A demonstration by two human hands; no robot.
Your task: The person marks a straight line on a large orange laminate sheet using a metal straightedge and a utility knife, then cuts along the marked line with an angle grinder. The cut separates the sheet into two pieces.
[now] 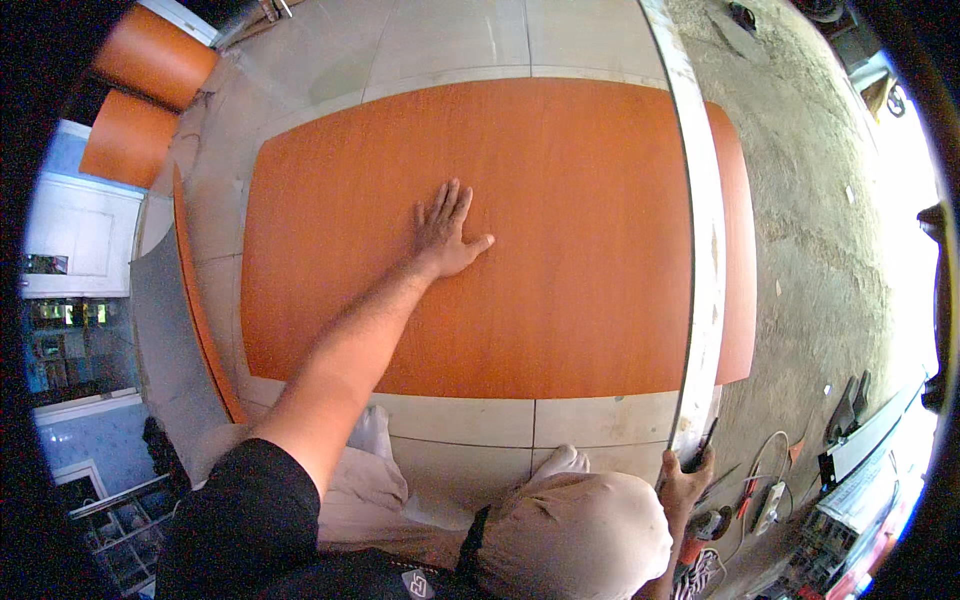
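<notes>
A large orange-brown board (560,240) with a wood-like finish lies flat in front of me. My left hand (450,235) rests palm down near its middle, fingers stretched and thumb apart, holding nothing. A long, pale metal straightedge (708,230) crosses the board near its right end and reaches past both long edges. At the near end of the straightedge is my right hand (685,480), its fingers closed round a dark, slim, pen-like tool (709,435). Whether it also grips the straightedge, I cannot tell.
At the left, a curved orange panel (205,310) and a grey sheet (165,310) stand near more orange panels (155,55). Pale floor tiles (450,35) give way to rough concrete (790,220) on the right. A power strip (769,508) and cables lie at lower right.
</notes>
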